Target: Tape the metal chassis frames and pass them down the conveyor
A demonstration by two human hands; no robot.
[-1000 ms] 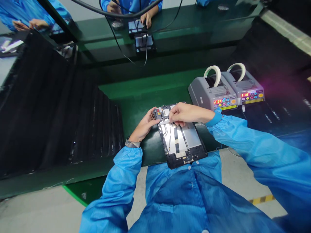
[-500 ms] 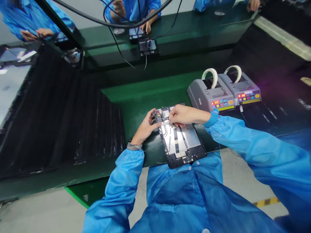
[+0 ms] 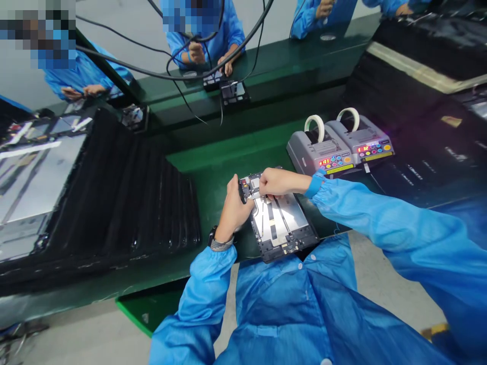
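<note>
Tablet chassis (image 3: 280,228) lies flat, back open, on the green bench (image 3: 228,157), at 12 o'clock from the chest, long axis running 11 to 5. Left hand (image 3: 236,209) pinches its far corner in a narrow grip, thumb and fingers around the edge. Right hand (image 3: 282,182) lies across that end, fingers curled down; hold unclear.

Two tape dispensers (image 3: 319,152), one tablet frame (image 3: 283,233), probably three co-workers (image 3: 201,35).
</note>
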